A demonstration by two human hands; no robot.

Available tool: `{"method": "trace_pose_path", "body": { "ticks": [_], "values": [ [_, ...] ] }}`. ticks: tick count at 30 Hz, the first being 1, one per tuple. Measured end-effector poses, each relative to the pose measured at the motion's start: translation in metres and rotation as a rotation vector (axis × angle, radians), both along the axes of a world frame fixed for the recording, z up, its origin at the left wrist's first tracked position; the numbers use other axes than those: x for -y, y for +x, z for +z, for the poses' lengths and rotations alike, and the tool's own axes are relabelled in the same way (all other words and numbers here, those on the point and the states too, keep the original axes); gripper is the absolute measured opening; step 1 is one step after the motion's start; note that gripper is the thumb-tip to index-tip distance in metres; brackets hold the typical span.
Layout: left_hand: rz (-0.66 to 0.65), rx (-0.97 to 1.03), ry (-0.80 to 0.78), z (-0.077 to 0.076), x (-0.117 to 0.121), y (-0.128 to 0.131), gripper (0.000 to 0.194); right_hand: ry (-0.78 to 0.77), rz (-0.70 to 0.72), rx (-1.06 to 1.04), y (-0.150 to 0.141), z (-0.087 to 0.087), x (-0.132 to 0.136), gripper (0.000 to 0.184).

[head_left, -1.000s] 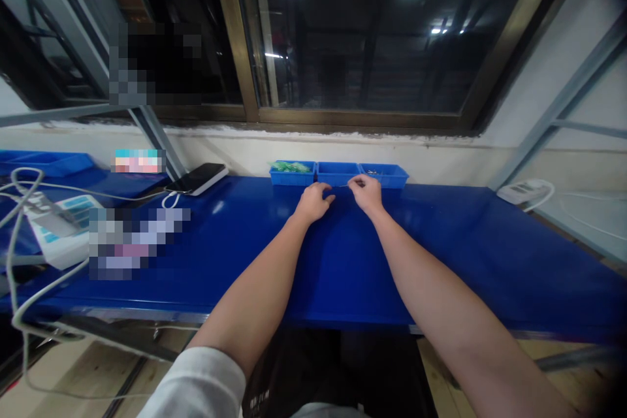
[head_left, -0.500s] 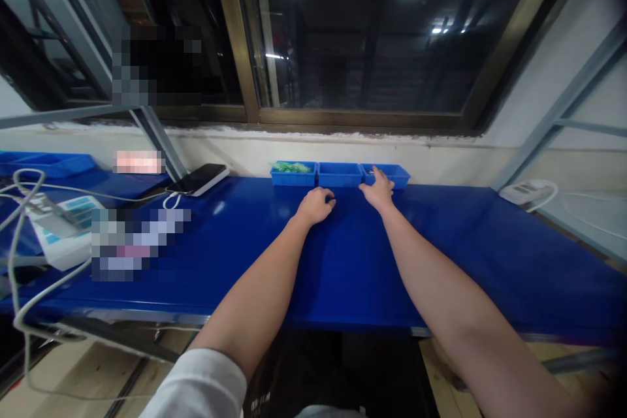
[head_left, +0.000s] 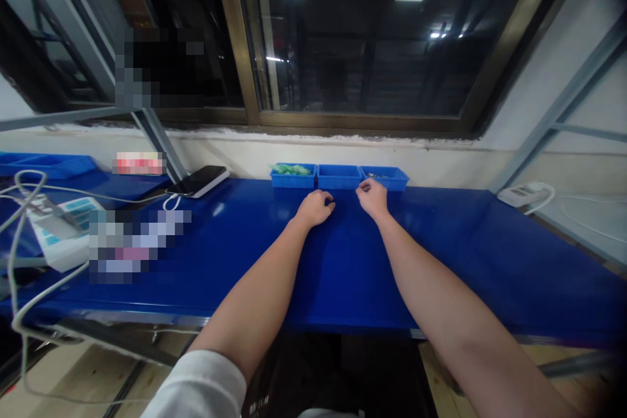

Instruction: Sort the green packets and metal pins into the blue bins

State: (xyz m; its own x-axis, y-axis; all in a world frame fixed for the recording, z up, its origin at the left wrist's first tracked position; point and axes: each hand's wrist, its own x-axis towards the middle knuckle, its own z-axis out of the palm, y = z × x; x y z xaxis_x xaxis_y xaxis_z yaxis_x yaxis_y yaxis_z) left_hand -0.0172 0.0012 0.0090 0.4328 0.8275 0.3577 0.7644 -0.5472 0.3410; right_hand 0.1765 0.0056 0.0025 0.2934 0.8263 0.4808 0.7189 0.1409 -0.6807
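Note:
My left hand (head_left: 316,209) rests on the blue tabletop with fingers loosely curled; a gap shows between thumb and forefinger, and I see nothing in it. Across from it, my right hand (head_left: 373,198) is pinched closed at the near edge of the right blue bin (head_left: 398,179). Whatever its fingertips may hold is too small or hidden. Small shiny metal pieces (head_left: 377,176) lie in that bin. The middle blue bin (head_left: 339,177) shows nothing inside. Green, plastic-looking material (head_left: 290,170) fills the left blue bin (head_left: 294,181).
A black-and-white phone-like device (head_left: 203,181) with a cable lies at the back left. White cords loop around a white-and-teal device (head_left: 68,228) at the far left. On the right edge sits a white power strip (head_left: 524,193). Metal posts flank the blue table (head_left: 441,255).
My right hand has drawn back from over the right bin toward me, and its spread fingers have come together. The left hand has stayed almost still.

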Motion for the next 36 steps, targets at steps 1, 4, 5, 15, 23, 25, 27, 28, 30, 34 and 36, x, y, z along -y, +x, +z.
{"method": "trace_pose_path", "body": {
  "ticks": [1,4,5,15,23,25,27,28,30,34,36],
  "values": [
    [0.010,-0.006,0.012,-0.001,0.000,0.000,0.029,-0.053,0.034,-0.006,-0.001,-0.001,0.000,0.015],
    [0.054,-0.052,0.047,-0.003,0.001,0.000,0.040,-0.197,0.141,0.084,-0.005,-0.006,0.002,0.011],
    [0.073,-0.079,0.043,-0.004,0.001,0.000,0.046,-0.228,0.171,0.130,-0.006,-0.007,0.003,0.011],
    [0.173,-0.290,-0.264,-0.009,0.003,0.005,0.088,-0.299,0.052,0.498,-0.019,-0.004,0.013,0.036],
    [0.179,-0.325,-0.265,-0.007,0.003,0.007,0.087,-0.451,0.007,0.527,-0.026,-0.004,0.017,0.054],
    [0.173,-0.329,-0.273,-0.006,0.003,0.006,0.088,-0.471,0.008,0.525,-0.026,-0.004,0.017,0.056],
    [0.171,-0.325,-0.274,-0.006,0.004,0.006,0.088,-0.495,0.013,0.523,-0.027,-0.005,0.017,0.059],
    [0.172,-0.323,-0.273,-0.006,0.004,0.006,0.087,-0.507,0.017,0.521,-0.027,-0.005,0.017,0.061],
    [0.178,-0.318,-0.275,-0.007,0.005,0.008,0.085,-0.532,0.026,0.515,-0.029,-0.006,0.018,0.063],
    [0.191,-0.305,-0.277,0.004,0.012,0.009,0.080,-0.563,0.076,0.493,-0.027,-0.006,0.029,0.067],
    [0.176,-0.303,-0.304,0.017,0.023,0.001,0.075,-0.564,0.154,0.450,-0.017,-0.003,0.039,0.073]
  ]
}}
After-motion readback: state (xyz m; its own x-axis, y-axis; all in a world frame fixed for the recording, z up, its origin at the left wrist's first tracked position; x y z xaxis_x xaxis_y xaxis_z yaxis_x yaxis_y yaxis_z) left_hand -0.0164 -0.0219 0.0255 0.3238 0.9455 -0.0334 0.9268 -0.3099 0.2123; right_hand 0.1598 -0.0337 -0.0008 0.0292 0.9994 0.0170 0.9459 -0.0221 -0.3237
